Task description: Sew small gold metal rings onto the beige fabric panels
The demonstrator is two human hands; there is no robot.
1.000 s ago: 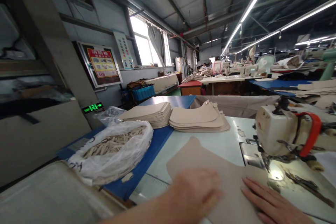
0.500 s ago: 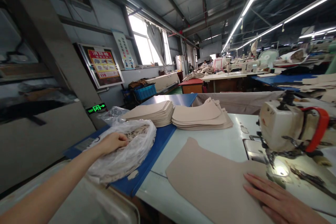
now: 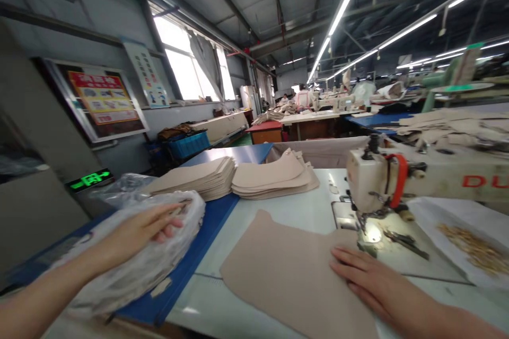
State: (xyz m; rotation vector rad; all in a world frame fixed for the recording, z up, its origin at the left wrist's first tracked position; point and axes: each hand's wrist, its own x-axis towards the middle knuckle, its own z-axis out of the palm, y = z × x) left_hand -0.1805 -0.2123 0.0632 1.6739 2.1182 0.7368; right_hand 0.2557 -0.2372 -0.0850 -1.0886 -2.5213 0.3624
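Note:
My left hand [image 3: 149, 228] is above a white plastic bag [image 3: 119, 280] of small beige pieces, its thumb and fingers pinched on what looks like a small beige piece [image 3: 176, 212]. Palm down, my right hand [image 3: 369, 280] rests on the right part of a large beige panel [image 3: 278, 265], fingers stretched out flat. The panel is a curved, cut shape lying on the pale table, its right corner near the needle area of a sewing machine [image 3: 368, 180]. The machine's lamp is lit.
Behind the panel lie two stacks of cut beige pieces, a left stack [image 3: 194, 177] and a right stack [image 3: 274, 175]. Scissors-like metal snips [image 3: 409, 243] lie beside the needle area. At right, white paper [image 3: 421, 212] holds small brass-coloured parts [image 3: 473, 246].
My left hand has lifted a little from the bag's contents, fingers pinched. My view has turned right, bringing the brass-coloured parts into sight. My right hand stays flat on the panel.

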